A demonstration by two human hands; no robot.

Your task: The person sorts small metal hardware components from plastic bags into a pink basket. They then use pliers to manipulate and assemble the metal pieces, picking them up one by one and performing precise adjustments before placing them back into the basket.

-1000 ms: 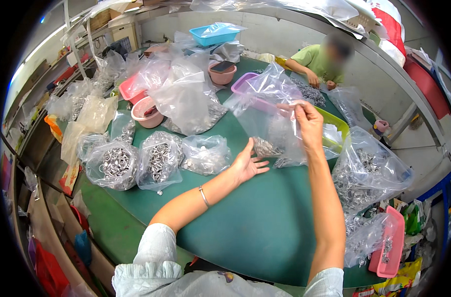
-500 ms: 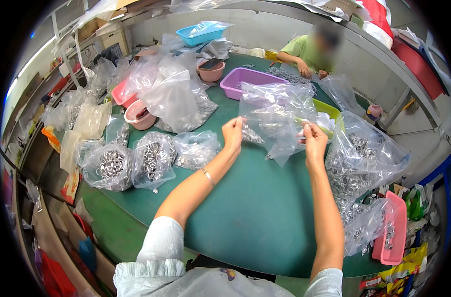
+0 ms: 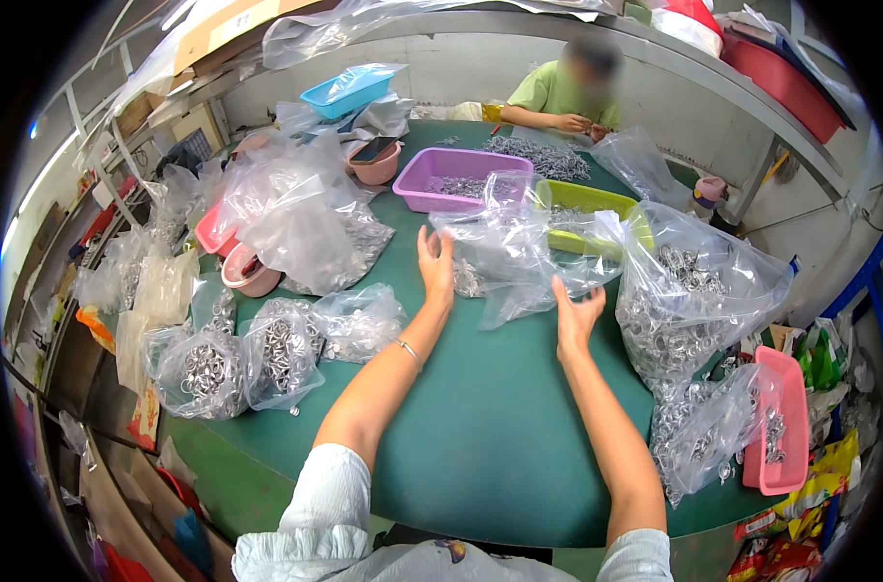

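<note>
A clear plastic bag [image 3: 519, 254] with small metal pieces in its bottom lies on the green table [image 3: 461, 427] in front of me. My left hand [image 3: 435, 269] is just left of it, fingers apart and holding nothing. At the bag's near right edge, my right hand [image 3: 577, 315] is also open, thumb and fingers spread, close to the plastic. Behind the bag stand a purple basin [image 3: 417, 189] and a lime green tray [image 3: 582, 197], both with small metal parts in them. The bag's film covers part of each.
Bags of metal rings [image 3: 208, 373] sit at left, beside a large cloudy bag [image 3: 301, 218] and a pink bowl [image 3: 252, 274]. A big bag of metal parts [image 3: 669, 306] and a pink tray [image 3: 781, 427] stand right. Across the table a person [image 3: 558, 97] works by a grey heap [image 3: 538, 155].
Both hands have let go of the clear bag, which has come down from between them onto the table. My fingers have spread, and the whole view has shifted slightly.
</note>
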